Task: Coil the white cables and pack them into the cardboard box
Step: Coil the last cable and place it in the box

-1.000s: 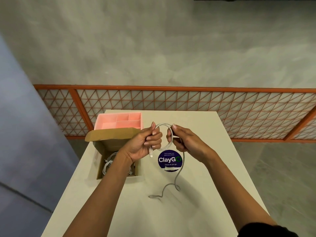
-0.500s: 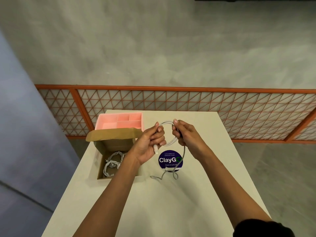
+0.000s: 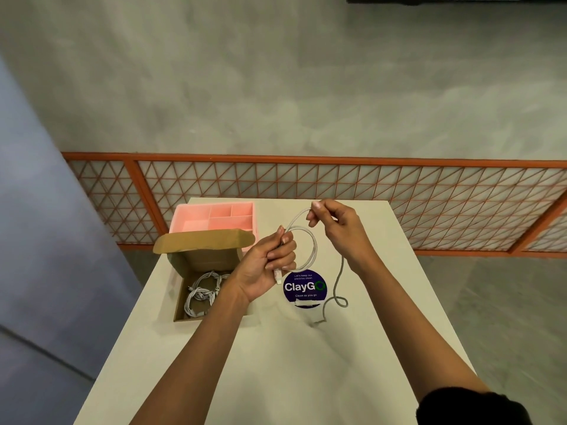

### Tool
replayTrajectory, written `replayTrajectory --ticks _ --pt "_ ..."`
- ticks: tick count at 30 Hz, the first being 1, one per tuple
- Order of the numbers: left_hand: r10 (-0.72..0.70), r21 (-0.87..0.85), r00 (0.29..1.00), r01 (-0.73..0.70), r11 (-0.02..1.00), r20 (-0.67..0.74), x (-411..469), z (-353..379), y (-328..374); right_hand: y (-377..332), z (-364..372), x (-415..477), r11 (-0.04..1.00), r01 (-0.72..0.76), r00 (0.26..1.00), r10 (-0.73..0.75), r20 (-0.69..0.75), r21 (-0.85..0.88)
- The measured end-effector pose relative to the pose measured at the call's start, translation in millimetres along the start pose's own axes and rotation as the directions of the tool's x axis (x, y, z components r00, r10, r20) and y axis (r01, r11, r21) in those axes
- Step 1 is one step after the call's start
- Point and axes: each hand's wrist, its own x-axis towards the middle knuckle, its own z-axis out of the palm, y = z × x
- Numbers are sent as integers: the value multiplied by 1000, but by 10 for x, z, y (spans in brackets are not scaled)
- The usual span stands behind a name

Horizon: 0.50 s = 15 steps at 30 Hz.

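L hand (image 3: pixel 264 268) fingers (image 3: pixel 283 256) clamped on thin white cable (image 3: pixel 315 250) loop + plug end, above counter (image 3: pixel 276 363) centre. R hand (image 3: pixel 337 228) pinches next length; tail trails on counter. Match loop dia, feed turn into L grip w/o twist. Open brown cardboard box (image 3: pixel 202 259) at left edge, coils inside.

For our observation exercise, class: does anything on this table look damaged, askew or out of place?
The round dark-blue ClayGo sticker on the white table looks torn along its lower edge, where a ragged white strip shows. Nothing else stands out.
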Motion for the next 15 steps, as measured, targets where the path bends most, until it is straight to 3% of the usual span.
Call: replayTrajectory --ticks 3,7,11,15 --pt "37 -57 999 -37 998 -1 -22 17 -1 -7 -20 -34 1000 -17 999 17 39 1" --pt "74 -83 997 -75 994 -24 -26 13 23 -48 -37 -134 994 -98 955 106 275 -44" --pt "50 -80 998 -53 995 -38 -2 23 27 -9 -45 -193 971 -185 919 116 377 152" --pt "42 -68 998 -45 997 -46 13 55 3 49 -48 -165 932 -272 899 158 409 239"
